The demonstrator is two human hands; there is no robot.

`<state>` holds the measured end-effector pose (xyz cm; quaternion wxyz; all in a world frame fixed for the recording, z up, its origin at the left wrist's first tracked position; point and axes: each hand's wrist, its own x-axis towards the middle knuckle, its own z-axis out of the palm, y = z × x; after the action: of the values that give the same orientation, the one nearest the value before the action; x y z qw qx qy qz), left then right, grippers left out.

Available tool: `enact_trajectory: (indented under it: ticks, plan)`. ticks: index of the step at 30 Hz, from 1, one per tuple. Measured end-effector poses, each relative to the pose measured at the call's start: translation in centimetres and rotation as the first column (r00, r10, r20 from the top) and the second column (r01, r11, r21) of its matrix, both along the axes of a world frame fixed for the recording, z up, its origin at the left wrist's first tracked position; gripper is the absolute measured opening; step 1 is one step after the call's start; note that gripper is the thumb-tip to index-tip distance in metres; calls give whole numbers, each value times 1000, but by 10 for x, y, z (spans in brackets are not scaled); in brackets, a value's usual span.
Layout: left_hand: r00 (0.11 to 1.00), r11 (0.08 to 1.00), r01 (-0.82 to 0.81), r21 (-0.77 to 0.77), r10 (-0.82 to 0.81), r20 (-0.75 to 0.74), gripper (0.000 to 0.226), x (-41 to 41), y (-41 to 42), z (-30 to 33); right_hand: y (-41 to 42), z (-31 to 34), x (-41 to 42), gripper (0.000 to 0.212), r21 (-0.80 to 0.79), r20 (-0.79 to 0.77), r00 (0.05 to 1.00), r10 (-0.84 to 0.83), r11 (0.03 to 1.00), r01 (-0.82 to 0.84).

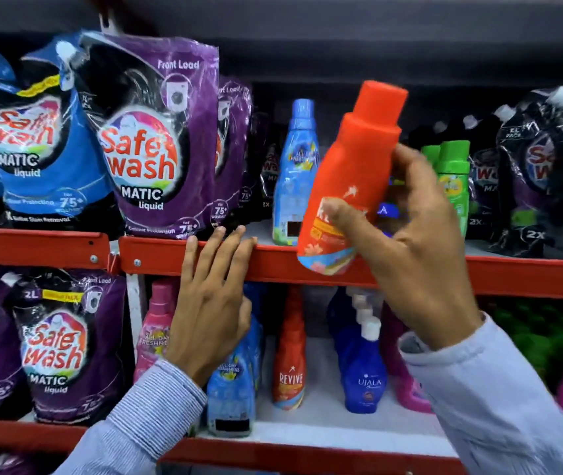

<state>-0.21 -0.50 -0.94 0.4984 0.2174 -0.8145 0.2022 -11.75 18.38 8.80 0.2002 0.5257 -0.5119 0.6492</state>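
Here, the right hand (420, 241) curls its fingers (410, 166) round the tilted orange bottle (352, 166), which sits between thumb and fingers before the red shelf edge (283, 262). The left hand (211, 310) rests straight, nearly closed fingers (204, 258) on that edge.

In front of you are two shelves, the upper shelf (513, 275) and the lower shelf (324, 455). You count two red bottles: the held red bottle (352, 173) and the Revive bottle (290, 358). Two green bottles (453, 166) and one light blue bottle (295, 173) stand up top. At left, four purple pouches (167, 142) and two blue pouches (47, 159).
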Motion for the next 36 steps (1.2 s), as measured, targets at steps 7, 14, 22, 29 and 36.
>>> enact_trajectory:
  ticks: [7,14,22,29,36]
  plan:
    - [1000,1000,2,17,-1,-12,80,0,2,-1,7,-115,-7,59,315,216,953,213,909,-275]
    - [999,998,-30,55,31,-13,85,-3,9,1,-47,-205,-36,64,526,328,944,41,822,-218]
    - [999,996,-47,80,47,4,87,0,16,2,-90,-243,-44,61,658,277,960,-39,735,-160]
    - [999,995,-40,90,41,-7,87,0,16,1,-96,-245,-48,58,689,245,967,-66,714,-126]
    - [999,993,-43,113,44,-2,88,-1,19,1,-87,-238,-46,60,699,139,982,-131,715,-4]
